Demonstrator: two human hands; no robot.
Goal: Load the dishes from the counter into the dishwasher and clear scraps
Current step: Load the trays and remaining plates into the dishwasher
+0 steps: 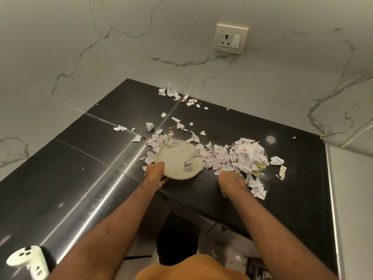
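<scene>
At centre frame, on the black desk (101,158), the left hand (154,172) grips the pale plate's (177,160) near-left rim, fingers (165,179) curled beneath. At right, the right hand (230,181) rests among torn paper scraps (218,156) beside a scrap-heaped bowl (243,169); whether its fingers hold anything cannot be told.

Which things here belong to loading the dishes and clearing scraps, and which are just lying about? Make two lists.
Job: plate, gripped by left hand; bowl heaped with scraps; torn paper scraps on counter; right hand beside them.
Lying about: wall socket; white controller.
</scene>
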